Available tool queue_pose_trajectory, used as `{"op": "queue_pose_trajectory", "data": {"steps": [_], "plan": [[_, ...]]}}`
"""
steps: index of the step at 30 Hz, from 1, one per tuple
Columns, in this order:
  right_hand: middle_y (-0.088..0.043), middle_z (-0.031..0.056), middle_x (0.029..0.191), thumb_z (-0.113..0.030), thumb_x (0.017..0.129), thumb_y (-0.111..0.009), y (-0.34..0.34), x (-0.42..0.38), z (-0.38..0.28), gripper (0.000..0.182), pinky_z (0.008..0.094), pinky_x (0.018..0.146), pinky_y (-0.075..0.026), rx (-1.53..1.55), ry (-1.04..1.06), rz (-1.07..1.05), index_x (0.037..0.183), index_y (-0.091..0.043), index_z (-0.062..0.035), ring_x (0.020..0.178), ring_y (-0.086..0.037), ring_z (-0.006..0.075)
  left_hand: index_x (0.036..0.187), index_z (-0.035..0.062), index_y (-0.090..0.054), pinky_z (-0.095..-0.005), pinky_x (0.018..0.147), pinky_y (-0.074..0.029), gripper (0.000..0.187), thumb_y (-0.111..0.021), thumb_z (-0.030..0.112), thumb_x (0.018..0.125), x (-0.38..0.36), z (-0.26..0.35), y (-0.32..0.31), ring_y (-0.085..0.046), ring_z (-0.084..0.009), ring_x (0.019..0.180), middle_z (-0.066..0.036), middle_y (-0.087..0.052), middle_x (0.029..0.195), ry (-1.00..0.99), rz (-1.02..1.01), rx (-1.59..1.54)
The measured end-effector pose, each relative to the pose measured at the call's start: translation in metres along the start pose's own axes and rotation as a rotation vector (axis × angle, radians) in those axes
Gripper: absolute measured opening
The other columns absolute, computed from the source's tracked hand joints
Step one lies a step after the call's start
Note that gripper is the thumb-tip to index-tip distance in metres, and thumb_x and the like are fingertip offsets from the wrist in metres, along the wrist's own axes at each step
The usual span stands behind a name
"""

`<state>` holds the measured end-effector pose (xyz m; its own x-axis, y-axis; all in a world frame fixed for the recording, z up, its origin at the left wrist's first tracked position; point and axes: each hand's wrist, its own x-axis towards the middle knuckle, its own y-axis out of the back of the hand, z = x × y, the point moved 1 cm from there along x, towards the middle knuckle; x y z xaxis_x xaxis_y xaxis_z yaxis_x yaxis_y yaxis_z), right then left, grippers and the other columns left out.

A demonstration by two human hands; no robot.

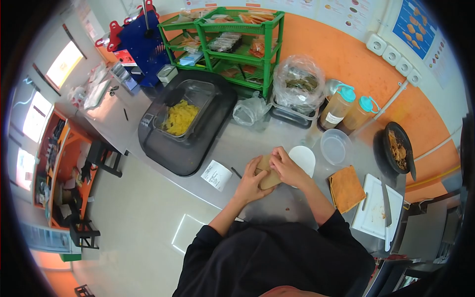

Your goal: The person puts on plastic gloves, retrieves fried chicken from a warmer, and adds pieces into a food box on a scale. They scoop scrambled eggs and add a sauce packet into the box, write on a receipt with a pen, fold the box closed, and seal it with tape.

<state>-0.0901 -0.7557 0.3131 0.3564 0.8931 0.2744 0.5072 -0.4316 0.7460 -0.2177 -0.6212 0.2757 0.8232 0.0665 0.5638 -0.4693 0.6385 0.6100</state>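
Note:
Close to the table's front edge, my left hand (251,184) grips the left side of a folded brown paper packet (270,179). My right hand (288,170) has its fingers closed on the packet's upper right edge. Whatever the packet contains is hidden. A white round bowl or lid (302,158) lies just behind my right hand. Left of my hands are a printed receipt (216,175) and a dark pen-like stick (236,173).
A clear tub of yellow food (181,118) stands on a large black lid (208,133). Behind are a green rack (273,64) and two sauce bottles (338,110). At right lie an orange cloth (347,188), a white cutting board (371,210) with a knife (386,205), and a black mortar (399,151).

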Motion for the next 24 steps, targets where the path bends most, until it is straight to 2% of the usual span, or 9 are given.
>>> {"op": "queue_pose_trajectory", "data": {"steps": [2,4,5,7,10,16,19,22,24], "plan": [[-0.04,0.0157,0.113,0.002,0.082,-0.061,-0.005,-0.009,-0.004,0.016,0.0403,0.086,-0.045,-0.023,0.042,0.032,0.096,-0.052,0.0004,0.104,-0.05,0.0329,0.114,0.0038,-0.057,-0.0505,0.104,-0.039,0.063,-0.085,0.03,0.064,-0.001,0.001,0.001,-0.039,-0.0458,0.13,-0.027,-0.038,0.141,0.032,0.004,-0.021],[-0.041,0.0164,0.119,-0.002,0.084,-0.064,-0.007,-0.019,-0.015,0.031,0.0398,0.094,-0.042,-0.228,-0.121,0.346,0.112,-0.052,-0.0039,0.113,-0.047,0.0334,0.115,0.0026,-0.056,-0.05,0.105,-0.038,0.066,-0.085,0.031,0.064,0.002,0.004,0.003,-0.039,-0.0452,0.13,-0.027,-0.039,0.141,0.063,0.011,-0.042],[-0.041,0.0164,0.119,-0.002,0.084,-0.064,-0.011,-0.023,-0.017,0.031,0.0398,0.094,-0.042,-0.228,-0.119,0.345,0.112,-0.052,-0.0039,0.113,-0.047,0.0334,0.117,0.0006,-0.054,-0.0492,0.105,-0.038,0.069,-0.085,0.032,0.064,0.003,0.006,0.004,-0.04,-0.0445,0.13,-0.027,-0.041,0.14,0.122,0.038,-0.091],[-0.041,0.0153,0.122,-0.004,0.085,-0.064,-0.017,-0.031,-0.015,0.039,0.0412,0.097,-0.04,0.048,-0.235,0.474,0.12,-0.048,-0.0049,0.118,-0.043,0.0334,0.119,-0.0015,-0.052,-0.0484,0.106,-0.038,0.072,-0.085,0.033,0.064,0.003,0.006,0.002,-0.04,-0.0438,0.13,-0.026,-0.042,0.139,0.182,0.059,-0.143],[-0.046,0.0175,0.12,-0.005,0.086,-0.065,-0.033,-0.037,-0.006,0.041,0.0399,0.094,-0.041,0.187,-0.302,0.485,0.122,-0.045,-0.0022,0.114,-0.045,0.0333,0.121,-0.0047,-0.048,-0.0469,0.107,-0.037,0.078,-0.085,0.033,0.064,0.001,0.003,-0.005,-0.041,-0.0429,0.13,-0.026,-0.044,0.138,0.144,0.048,-0.082],[-0.049,0.0193,0.114,-0.004,0.089,-0.061,-0.044,-0.04,0.001,0.035,0.0394,0.094,-0.041,0.185,-0.206,0.551,0.12,-0.046,0.0006,0.107,-0.051,0.0351,0.123,-0.0065,-0.051,-0.0471,0.107,-0.038,0.076,-0.083,0.034,0.067,-0.001,0.003,-0.008,-0.04,-0.0428,0.131,-0.027,-0.044,0.14,0.1,0.036,-0.017],[-0.049,0.0195,0.114,-0.003,0.089,-0.06,-0.04,-0.038,-0.003,0.034,0.0399,0.094,-0.041,0.113,-0.205,0.53,0.12,-0.046,0.0012,0.108,-0.05,0.0362,0.124,-0.0074,-0.053,-0.0466,0.107,-0.038,0.074,-0.082,0.034,0.069,-0.002,0.007,-0.008,-0.04,-0.0423,0.131,-0.028,-0.044,0.14,0.09,0.008,0.049],[-0.048,0.019,0.116,-0.002,0.089,-0.059,-0.036,-0.031,-0.013,0.028,0.0406,0.092,-0.043,0.111,-0.228,0.552,0.116,-0.052,-0.0017,0.106,-0.052,0.0364,0.12,-0.0054,-0.057,-0.0452,0.106,-0.039,0.069,-0.083,0.032,0.068,-0.002,0.007,-0.008,-0.043,-0.0413,0.129,-0.026,-0.048,0.138,0.083,0.05,0.066],[-0.048,0.0186,0.116,-0.001,0.088,-0.059,-0.039,-0.03,-0.012,0.027,0.0405,0.09,-0.044,0.117,-0.234,0.545,0.114,-0.055,-0.004,0.104,-0.053,0.0357,0.122,-0.0058,-0.055,-0.0458,0.107,-0.039,0.072,-0.082,0.035,0.07,-0.003,0.006,-0.009,-0.039,-0.0422,0.132,-0.029,-0.044,0.139,0.066,0.028,0.083]]}}
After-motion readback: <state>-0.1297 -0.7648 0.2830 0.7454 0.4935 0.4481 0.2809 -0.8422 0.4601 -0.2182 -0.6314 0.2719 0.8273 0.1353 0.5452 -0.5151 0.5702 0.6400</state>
